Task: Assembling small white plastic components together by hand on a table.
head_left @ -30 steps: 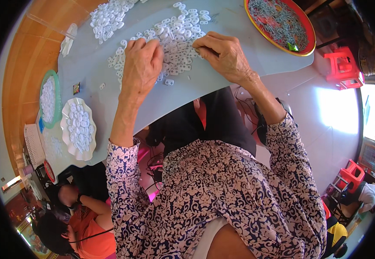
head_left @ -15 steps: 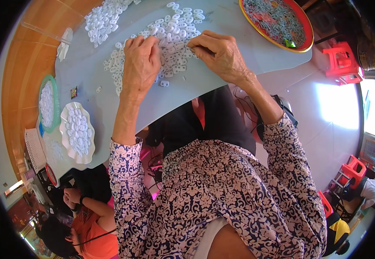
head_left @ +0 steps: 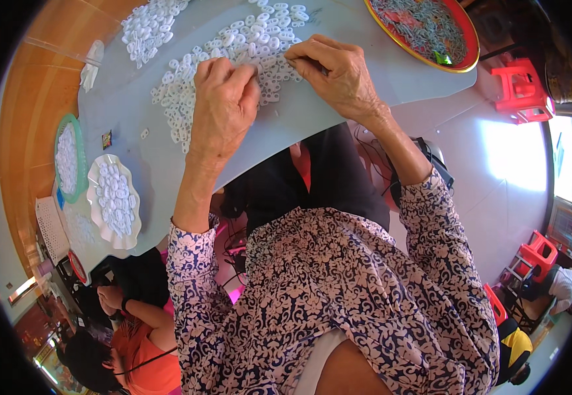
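Note:
A spread of several small white plastic rings (head_left: 240, 46) covers the pale blue-grey table (head_left: 338, 112). My left hand (head_left: 223, 108) lies palm down at the near edge of the spread, fingers curled together over a few rings. My right hand (head_left: 335, 69) sits just to its right, fingertips bent onto the rings; what it pinches is hidden. A second heap of white rings (head_left: 146, 26) lies farther back on the left.
A round red tray with a yellow rim (head_left: 424, 33) holds grey pieces at the back right. A white scalloped dish (head_left: 113, 201) and a green-rimmed dish (head_left: 67, 158) of white rings stand at the left. A person in orange (head_left: 138, 355) sits at lower left. Red stools (head_left: 520, 89) stand on the floor.
Both hands have shifted slightly on the ring pile and the fingers have curled in more; the view has tilted a little.

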